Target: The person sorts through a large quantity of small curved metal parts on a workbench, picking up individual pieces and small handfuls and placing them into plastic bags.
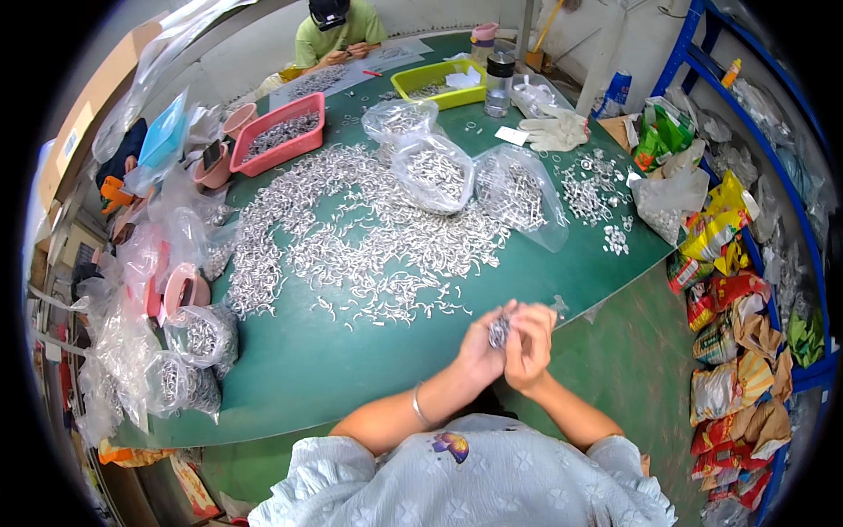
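Near the table's front edge my two hands are together. My left hand (479, 354) is closed round a small clump of silver-grey metal pieces (499, 332), which shows between its fingers. Against it, my right hand (530, 344) is curled, its thumb and fingers pinched at the clump; what lies in that pinch is too small to make out. Beyond them, a wide heap of small curved silver metal pieces (351, 230) spreads over the green table (299, 378). Clear plastic bags (432, 174) of similar pieces stand on the heap's far side.
A pink basket (279, 139) and a yellow-green tray (439, 83) hold more parts. Bagged parts (202, 338) crowd the left edge. A jar (498, 86), a white glove (555, 132) and small rings (593, 189) lie far right. A co-worker (338, 39) sits opposite; blue shelving (746, 97) stands right.
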